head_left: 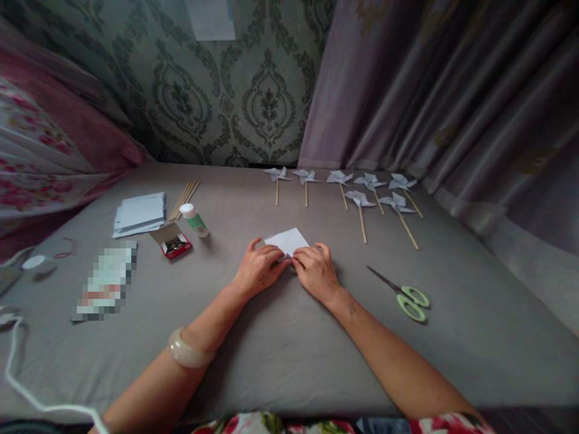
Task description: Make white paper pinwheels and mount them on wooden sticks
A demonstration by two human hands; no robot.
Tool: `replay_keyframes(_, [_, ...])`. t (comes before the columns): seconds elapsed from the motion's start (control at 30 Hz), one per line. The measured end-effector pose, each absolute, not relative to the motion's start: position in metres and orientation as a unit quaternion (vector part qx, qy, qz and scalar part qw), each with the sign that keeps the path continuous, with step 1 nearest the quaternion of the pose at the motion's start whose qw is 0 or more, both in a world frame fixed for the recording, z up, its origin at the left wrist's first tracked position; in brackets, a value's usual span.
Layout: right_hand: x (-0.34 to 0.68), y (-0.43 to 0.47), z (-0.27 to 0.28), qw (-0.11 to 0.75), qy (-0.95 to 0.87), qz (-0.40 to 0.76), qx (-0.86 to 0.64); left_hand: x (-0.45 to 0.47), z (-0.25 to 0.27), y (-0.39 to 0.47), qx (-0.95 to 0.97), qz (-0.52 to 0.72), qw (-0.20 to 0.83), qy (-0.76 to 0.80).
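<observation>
A small white sheet of paper (289,240) lies on the grey cloth between my hands, its near edge pinched by the fingers of both. My left hand (260,265) grips it from the left, a pale bangle on that forearm. From the right, my right hand (316,271) presses its fingers together at the same near edge. The fingertips almost meet there and hide part of the paper. To the right lies a pair of scissors (402,294) with green handles, apart from my hand.
Several paper pinwheels (360,201) on sticks lie at the back right. At the left are a paper stack (140,212), wooden sticks (184,200), a white-capped glue bottle (194,220), an open red box (174,244) and a blurred packet (106,282). A white cord (27,392) runs along the near left.
</observation>
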State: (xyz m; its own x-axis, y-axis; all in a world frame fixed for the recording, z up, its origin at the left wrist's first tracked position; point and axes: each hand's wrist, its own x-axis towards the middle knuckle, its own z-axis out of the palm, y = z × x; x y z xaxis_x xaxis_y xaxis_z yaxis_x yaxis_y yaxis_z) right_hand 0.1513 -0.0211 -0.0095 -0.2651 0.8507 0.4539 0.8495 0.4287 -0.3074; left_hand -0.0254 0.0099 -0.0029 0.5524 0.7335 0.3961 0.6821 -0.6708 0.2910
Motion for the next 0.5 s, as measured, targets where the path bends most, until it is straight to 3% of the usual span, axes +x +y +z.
replay_keyframes(0.5, [0.147, -0.010, -0.013, 0.336, -0.722, 0.039, -0.604, -0.026, -0.006, 0.011, 0.908, 0.197, 0.022, 0.369])
